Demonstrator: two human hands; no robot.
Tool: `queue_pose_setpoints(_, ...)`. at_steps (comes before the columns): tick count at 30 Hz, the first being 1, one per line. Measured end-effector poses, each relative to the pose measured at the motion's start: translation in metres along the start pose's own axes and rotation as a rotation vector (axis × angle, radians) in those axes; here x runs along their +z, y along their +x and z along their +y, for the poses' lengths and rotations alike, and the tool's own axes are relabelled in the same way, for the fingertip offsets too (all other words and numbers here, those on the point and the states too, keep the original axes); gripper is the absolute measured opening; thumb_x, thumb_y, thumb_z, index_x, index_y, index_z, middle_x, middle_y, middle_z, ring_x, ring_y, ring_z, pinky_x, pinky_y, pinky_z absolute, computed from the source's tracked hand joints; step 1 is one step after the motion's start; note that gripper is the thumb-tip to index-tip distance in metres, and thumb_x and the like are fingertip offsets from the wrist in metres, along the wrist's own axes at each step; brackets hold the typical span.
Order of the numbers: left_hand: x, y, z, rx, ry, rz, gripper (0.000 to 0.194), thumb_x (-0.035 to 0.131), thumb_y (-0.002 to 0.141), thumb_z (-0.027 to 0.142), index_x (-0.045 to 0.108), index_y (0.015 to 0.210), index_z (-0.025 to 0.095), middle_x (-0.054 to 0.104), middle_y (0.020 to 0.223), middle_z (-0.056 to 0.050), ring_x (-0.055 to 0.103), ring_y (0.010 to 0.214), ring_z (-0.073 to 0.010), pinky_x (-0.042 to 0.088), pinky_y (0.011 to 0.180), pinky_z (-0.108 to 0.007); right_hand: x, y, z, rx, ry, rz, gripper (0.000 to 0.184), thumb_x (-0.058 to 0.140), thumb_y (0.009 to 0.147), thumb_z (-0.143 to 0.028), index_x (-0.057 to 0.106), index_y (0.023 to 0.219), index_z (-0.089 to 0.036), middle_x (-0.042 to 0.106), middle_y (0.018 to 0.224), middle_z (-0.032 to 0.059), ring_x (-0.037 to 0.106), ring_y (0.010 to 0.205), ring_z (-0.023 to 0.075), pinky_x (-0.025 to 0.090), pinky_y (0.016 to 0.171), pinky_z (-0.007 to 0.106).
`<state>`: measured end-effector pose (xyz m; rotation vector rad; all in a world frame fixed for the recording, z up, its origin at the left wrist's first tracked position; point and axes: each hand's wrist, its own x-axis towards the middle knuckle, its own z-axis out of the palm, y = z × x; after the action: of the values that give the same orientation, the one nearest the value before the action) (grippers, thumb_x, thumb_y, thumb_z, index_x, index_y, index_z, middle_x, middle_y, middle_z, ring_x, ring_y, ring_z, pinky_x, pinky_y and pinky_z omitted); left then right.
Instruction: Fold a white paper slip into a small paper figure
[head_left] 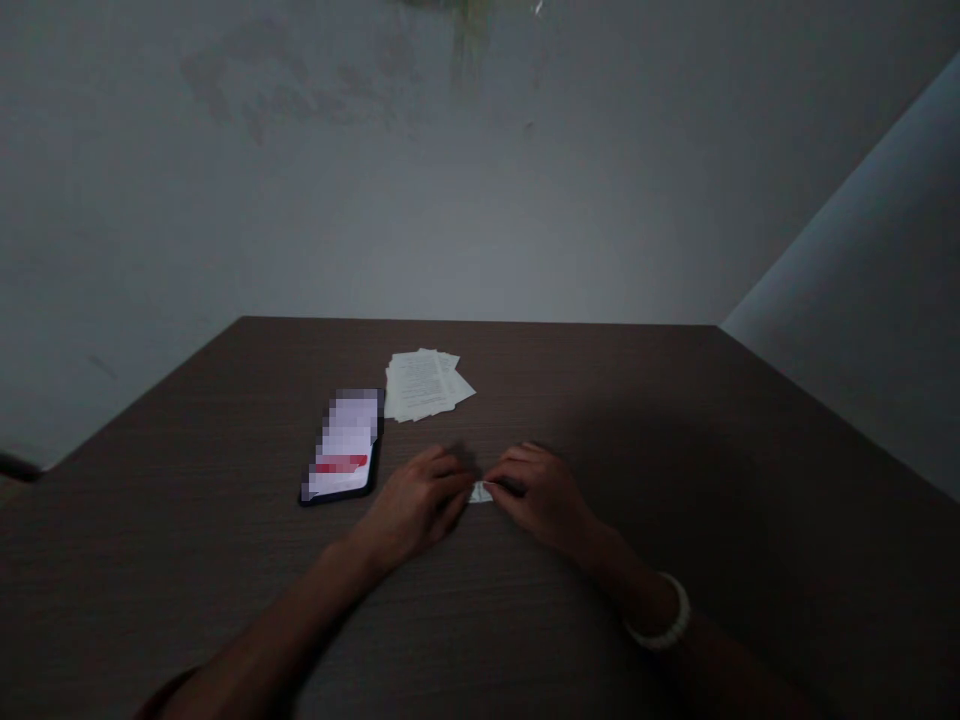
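Between my two hands a small white piece of paper lies low over the table, most of it hidden by my fingers. My left hand pinches its left end, thumb and fingers closed together. On the other end, the thumb and fingertips of my right hand are closed in a pinch too. Whether the paper is folded or just a narrow strip is too small to tell. A pale bracelet circles my right wrist.
A smartphone with a lit screen lies left of my left hand. Beyond my hands, several printed sheets of paper overlap in a loose pile. The dark wooden table ends at a stained, pale wall.
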<state>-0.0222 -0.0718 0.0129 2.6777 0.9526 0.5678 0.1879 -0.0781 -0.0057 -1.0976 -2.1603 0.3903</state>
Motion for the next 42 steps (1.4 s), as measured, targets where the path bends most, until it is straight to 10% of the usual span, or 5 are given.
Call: queue_pose_setpoints(42, -0.013, -0.001, 0.002, 0.157, 0.11, -0.125, 0.02, 0.048, 0.09, 0.012, 0.066, 0.083, 0.015, 0.061, 0.089, -0.009, 0.055, 0.084, -0.0211, 0.049, 0.073, -0.034, -0.021, -0.002, 0.0, -0.114, -0.244, -0.207, 0.013, 0.062, 0.092, -0.029, 0.074, 0.089, -0.025, 0.062, 0.094, 0.0045, 0.053, 0.085, 0.0185, 0.04, 0.07, 0.031)
